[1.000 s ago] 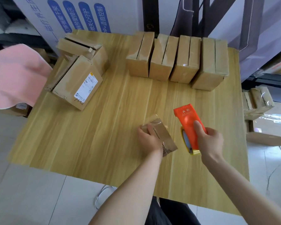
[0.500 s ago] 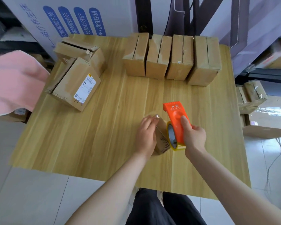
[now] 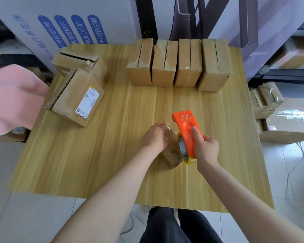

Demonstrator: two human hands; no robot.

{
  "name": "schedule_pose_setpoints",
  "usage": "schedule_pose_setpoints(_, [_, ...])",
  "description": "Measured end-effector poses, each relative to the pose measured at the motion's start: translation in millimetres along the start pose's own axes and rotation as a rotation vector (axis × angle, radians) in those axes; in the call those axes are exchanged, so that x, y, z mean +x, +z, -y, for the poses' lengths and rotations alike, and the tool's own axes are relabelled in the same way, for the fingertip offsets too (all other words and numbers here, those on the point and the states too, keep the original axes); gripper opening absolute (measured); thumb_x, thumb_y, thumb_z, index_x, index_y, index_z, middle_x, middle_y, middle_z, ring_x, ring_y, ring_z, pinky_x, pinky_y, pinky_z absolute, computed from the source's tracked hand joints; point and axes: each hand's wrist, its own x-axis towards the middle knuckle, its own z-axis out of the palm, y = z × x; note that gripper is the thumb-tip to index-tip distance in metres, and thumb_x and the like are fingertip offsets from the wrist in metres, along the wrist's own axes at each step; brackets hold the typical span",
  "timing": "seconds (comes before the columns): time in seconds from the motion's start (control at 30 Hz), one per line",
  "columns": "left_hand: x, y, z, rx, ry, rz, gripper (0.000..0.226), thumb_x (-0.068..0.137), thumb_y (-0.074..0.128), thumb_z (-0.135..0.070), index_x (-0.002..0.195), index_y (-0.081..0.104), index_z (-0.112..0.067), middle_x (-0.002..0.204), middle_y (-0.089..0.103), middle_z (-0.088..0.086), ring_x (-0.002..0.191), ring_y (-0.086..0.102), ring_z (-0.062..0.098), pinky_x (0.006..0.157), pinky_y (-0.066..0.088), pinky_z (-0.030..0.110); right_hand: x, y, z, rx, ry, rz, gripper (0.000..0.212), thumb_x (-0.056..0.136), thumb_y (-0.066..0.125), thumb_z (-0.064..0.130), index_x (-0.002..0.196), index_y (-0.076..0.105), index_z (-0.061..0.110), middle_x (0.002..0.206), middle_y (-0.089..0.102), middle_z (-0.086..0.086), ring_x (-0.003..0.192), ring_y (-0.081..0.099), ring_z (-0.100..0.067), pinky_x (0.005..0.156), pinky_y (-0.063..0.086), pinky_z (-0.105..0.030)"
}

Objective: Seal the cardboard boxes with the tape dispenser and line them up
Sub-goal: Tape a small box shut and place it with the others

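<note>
A small cardboard box (image 3: 171, 154) lies near the middle of the wooden table (image 3: 112, 155). My left hand (image 3: 154, 137) rests over its far end, fingers curled on the clear tape there. My right hand (image 3: 206, 149) grips the orange tape dispenser (image 3: 187, 132), which sits against the box's right side with its yellow roll low. Several sealed boxes (image 3: 179, 64) stand in a row along the table's far edge. Two more boxes (image 3: 77, 88) lie at the far left, one with a white label, one with loose flaps.
A pink cloth (image 3: 12, 97) hangs off to the left of the table. More taped boxes (image 3: 267, 100) are stacked on the floor at the right. A white board with blue labels (image 3: 68, 30) stands behind the table. My legs show below the near edge.
The dispenser in my right hand moved left until it met the small box. My left hand slid from the box's top toward its far end.
</note>
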Motion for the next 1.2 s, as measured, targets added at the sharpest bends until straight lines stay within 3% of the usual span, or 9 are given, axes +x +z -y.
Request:
schedule_pose_setpoints(0.17, [19, -19, -12, 0.239, 0.041, 0.198, 0.036, 0.087, 0.052, -0.016, 0.122, 0.050, -0.027, 0.131, 0.047, -0.002, 0.113, 0.055, 0.023, 0.080, 0.039, 0.028, -1, 1, 1, -0.006, -0.002, -0.003, 0.045, 0.088, 0.064, 0.039, 0.055, 0.050, 0.012, 0.050, 0.049, 0.002, 0.044, 0.045, -0.010, 0.043, 0.035, -0.021])
schedule_pose_setpoints(0.33, [37, -27, -30, 0.533, 0.086, 0.400, 0.041, 0.092, 0.047, -0.017, 0.133, 0.045, -0.020, 0.145, 0.036, 0.004, 0.119, 0.053, 0.027, 0.083, 0.043, 0.035, -1, 1, -1, -0.008, -0.014, -0.018, 0.045, 0.088, 0.064, 0.039, 0.055, 0.051, 0.011, 0.049, 0.049, 0.002, 0.044, 0.045, -0.010, 0.036, 0.034, -0.014])
schedule_pose_setpoints(0.47, [36, -27, -21, 0.410, 0.077, 0.402, 0.045, 0.091, 0.051, -0.019, 0.134, 0.045, -0.033, 0.139, 0.040, -0.001, 0.113, 0.056, 0.025, 0.077, 0.039, 0.029, -2, 1, -1, 0.003, -0.004, -0.012, 0.044, 0.088, 0.064, 0.039, 0.056, 0.052, 0.011, 0.050, 0.050, 0.002, 0.044, 0.046, -0.010, 0.040, 0.036, -0.017])
schedule_pose_setpoints(0.53, [22, -24, -8, 0.235, 0.029, 0.249, 0.055, 0.088, 0.059, -0.024, 0.137, 0.041, -0.040, 0.134, 0.045, -0.004, 0.116, 0.053, 0.024, 0.080, 0.041, 0.030, -3, 0, -1, 0.007, -0.005, -0.009, 0.044, 0.088, 0.064, 0.040, 0.057, 0.053, 0.010, 0.051, 0.051, 0.001, 0.046, 0.047, -0.012, 0.044, 0.036, -0.021])
schedule_pose_setpoints(0.63, [-11, -11, 13, 0.016, -0.003, -0.262, 0.068, 0.078, 0.076, -0.025, 0.138, 0.045, -0.029, 0.134, 0.049, -0.004, 0.121, 0.048, 0.021, 0.096, 0.043, 0.034, -4, -1, -1, 0.007, -0.007, 0.000, 0.045, 0.089, 0.063, 0.040, 0.056, 0.052, 0.011, 0.051, 0.050, 0.002, 0.045, 0.046, -0.011, 0.045, 0.035, -0.022])
schedule_pose_setpoints(0.73, [-39, 15, 30, -0.231, -0.150, -0.535, 0.052, 0.075, 0.079, -0.028, 0.122, 0.060, -0.020, 0.121, 0.058, -0.002, 0.113, 0.053, 0.020, 0.090, 0.044, 0.033, -4, -1, 0, 0.009, -0.008, 0.000, 0.045, 0.089, 0.063, 0.039, 0.056, 0.052, 0.012, 0.051, 0.050, 0.002, 0.045, 0.046, -0.010, 0.044, 0.034, -0.021])
schedule_pose_setpoints(0.87, [-48, 34, 31, -0.399, -0.222, -0.422, 0.037, 0.083, 0.071, -0.032, 0.116, 0.067, -0.017, 0.115, 0.067, -0.002, 0.107, 0.062, 0.019, 0.085, 0.046, 0.028, -4, -1, 0, 0.006, -0.018, -0.002, 0.046, 0.089, 0.063, 0.039, 0.055, 0.050, 0.012, 0.050, 0.048, 0.002, 0.045, 0.045, -0.011, 0.044, 0.033, -0.022])
schedule_pose_setpoints(1.03, [-26, 16, 31, -0.297, -0.213, -0.259, 0.036, 0.087, 0.066, -0.022, 0.122, 0.065, -0.016, 0.116, 0.068, 0.002, 0.109, 0.061, 0.022, 0.087, 0.045, 0.027, -1, 2, -4, 0.010, -0.025, 0.002, 0.042, 0.088, 0.063, 0.040, 0.061, 0.055, 0.010, 0.056, 0.053, -0.001, 0.049, 0.049, -0.013, 0.047, 0.039, -0.024])
schedule_pose_setpoints(1.2, [-7, 6, 32, -0.371, -0.240, -0.030, 0.038, 0.084, 0.060, -0.011, 0.121, 0.066, -0.017, 0.115, 0.068, -0.001, 0.108, 0.062, 0.020, 0.091, 0.049, 0.027, 1, 4, -5, -0.002, -0.041, -0.004, 0.041, 0.088, 0.063, 0.041, 0.065, 0.056, 0.007, 0.055, 0.053, -0.001, 0.048, 0.048, -0.013, 0.046, 0.038, -0.024])
